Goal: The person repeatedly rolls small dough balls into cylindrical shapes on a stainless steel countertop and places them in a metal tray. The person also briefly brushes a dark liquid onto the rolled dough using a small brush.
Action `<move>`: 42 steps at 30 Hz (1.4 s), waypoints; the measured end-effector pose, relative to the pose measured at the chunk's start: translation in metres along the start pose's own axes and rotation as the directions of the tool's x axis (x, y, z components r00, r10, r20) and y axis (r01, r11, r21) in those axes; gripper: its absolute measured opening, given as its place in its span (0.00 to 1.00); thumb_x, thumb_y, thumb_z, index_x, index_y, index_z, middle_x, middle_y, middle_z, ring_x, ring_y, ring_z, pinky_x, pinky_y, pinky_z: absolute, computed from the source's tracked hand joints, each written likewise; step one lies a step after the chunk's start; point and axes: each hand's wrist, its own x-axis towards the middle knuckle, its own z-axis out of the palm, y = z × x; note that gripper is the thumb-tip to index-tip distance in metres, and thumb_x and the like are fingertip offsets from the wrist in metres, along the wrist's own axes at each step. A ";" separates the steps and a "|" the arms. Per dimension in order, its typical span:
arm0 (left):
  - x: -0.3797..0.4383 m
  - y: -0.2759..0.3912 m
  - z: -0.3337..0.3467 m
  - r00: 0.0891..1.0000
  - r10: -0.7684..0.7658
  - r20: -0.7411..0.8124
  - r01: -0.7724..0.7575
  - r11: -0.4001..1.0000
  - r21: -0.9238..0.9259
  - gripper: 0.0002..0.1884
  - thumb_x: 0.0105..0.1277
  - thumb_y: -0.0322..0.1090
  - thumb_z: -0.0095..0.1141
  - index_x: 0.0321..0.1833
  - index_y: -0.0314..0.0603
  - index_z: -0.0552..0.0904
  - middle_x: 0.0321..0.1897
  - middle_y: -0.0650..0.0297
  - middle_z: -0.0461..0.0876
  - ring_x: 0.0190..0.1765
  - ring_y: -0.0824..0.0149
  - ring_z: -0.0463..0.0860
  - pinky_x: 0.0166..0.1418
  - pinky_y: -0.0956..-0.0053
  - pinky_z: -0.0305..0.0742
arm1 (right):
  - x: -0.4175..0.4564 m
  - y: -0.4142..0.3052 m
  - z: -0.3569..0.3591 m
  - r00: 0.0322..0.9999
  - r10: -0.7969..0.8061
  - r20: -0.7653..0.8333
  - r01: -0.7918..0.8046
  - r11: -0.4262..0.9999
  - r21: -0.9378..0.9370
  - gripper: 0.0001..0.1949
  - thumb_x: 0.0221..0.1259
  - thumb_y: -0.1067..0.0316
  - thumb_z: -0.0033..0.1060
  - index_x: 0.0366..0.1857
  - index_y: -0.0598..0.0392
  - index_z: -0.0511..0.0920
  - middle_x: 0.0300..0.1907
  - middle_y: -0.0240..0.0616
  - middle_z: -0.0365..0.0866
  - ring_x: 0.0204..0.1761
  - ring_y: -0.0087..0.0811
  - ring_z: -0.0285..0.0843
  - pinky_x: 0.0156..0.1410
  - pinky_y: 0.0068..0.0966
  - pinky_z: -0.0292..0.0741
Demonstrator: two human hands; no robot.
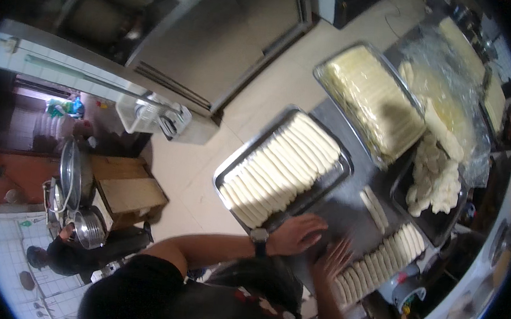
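My left hand point(300, 234), wearing a wristwatch, is over the dark worktop just below a metal tray point(218, 174) of dough strips point(278, 163) laid side by side. Its fingers are somewhat bent and nothing shows in them. Near it, my right hand point(336, 257) is blurred, fingers apart, beside a row of dough strips point(381, 264) on the worktop's near right edge. Whether anything lies under the palms is hidden. Two dough strips point(374, 209) lie together further up the worktop. A dark tray point(397, 183) at the right holds a heap of dough pieces point(433, 179).
Behind, a second metal tray point(320, 74) holds plastic-covered dough strips point(374, 101). Clear plastic sheeting point(461, 77) lies over more dough at the upper right. A grey container point(403, 288) is below the worktop's right edge. At the far left, another person point(69, 252) works near a metal pot point(89, 228).
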 end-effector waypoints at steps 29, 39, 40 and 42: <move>0.008 -0.017 0.121 0.936 -0.054 0.347 -0.218 0.685 0.695 0.54 0.68 0.65 0.59 0.86 0.26 0.61 0.90 0.39 0.54 0.91 0.37 0.49 0.91 0.34 0.40 | 0.047 0.013 -0.005 0.993 0.118 0.027 -0.116 0.992 -0.050 0.39 0.78 0.49 0.51 0.85 0.66 0.60 0.89 0.61 0.51 0.93 0.59 0.40 0.89 0.74 0.41; -0.022 -0.030 0.078 0.786 0.019 0.618 -0.431 0.733 0.526 0.57 0.73 0.78 0.50 0.89 0.33 0.59 0.92 0.46 0.50 0.93 0.40 0.44 0.94 0.41 0.39 | -0.020 0.012 0.027 0.987 0.156 0.034 -0.159 0.980 0.120 0.45 0.74 0.46 0.56 0.86 0.69 0.57 0.90 0.65 0.46 0.93 0.60 0.40 0.89 0.73 0.34; 0.010 -0.039 0.092 0.810 0.105 0.577 -0.505 0.626 0.595 0.57 0.73 0.78 0.50 0.89 0.32 0.61 0.91 0.44 0.52 0.92 0.39 0.46 0.93 0.40 0.42 | 0.010 0.029 0.023 0.986 0.168 0.009 -0.168 0.981 0.096 0.46 0.73 0.45 0.56 0.86 0.69 0.56 0.91 0.65 0.44 0.93 0.60 0.37 0.89 0.72 0.32; 0.095 -0.031 0.098 0.953 0.107 0.285 -0.245 0.825 0.510 0.52 0.73 0.68 0.59 0.86 0.30 0.64 0.88 0.39 0.57 0.90 0.34 0.53 0.92 0.39 0.48 | 0.114 0.073 -0.031 0.899 0.419 -0.124 -0.421 0.907 0.011 0.46 0.74 0.49 0.59 0.86 0.70 0.53 0.91 0.63 0.39 0.93 0.60 0.33 0.90 0.71 0.33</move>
